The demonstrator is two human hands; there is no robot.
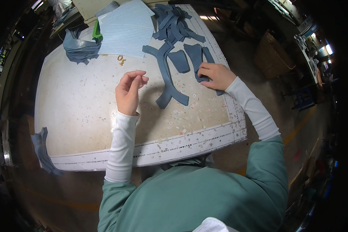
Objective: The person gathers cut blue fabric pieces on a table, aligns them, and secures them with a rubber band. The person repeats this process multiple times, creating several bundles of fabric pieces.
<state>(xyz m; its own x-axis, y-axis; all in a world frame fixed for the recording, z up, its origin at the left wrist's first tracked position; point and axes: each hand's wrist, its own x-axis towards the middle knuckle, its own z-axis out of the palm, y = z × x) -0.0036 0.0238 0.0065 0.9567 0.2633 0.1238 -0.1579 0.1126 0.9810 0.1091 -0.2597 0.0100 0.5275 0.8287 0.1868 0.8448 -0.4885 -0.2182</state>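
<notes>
My right hand [216, 76] is closed on the lower end of a blue-grey cut piece [194, 54], with its fingers curled over the edge. Under and beside that hand runs a narrow strip [208, 56] of the same material. My left hand [128, 92] is raised over the table, fingers loosely bent and thumb close to them, with nothing visible in it. Between the hands lies a long blue-grey piece [164, 71] with forked ends. Right of its upper part is a short tapered piece [179, 62].
Light-blue printed sheets [125, 33] lie at the back, by a green object [97, 31]. A heap of blue-grey pieces [172, 23] and a stack [80, 48] flank them. Small gold-coloured parts [121, 60] sit nearby. More pieces [44, 149] hang over the left table edge [73, 162]. Scraps dot the surface.
</notes>
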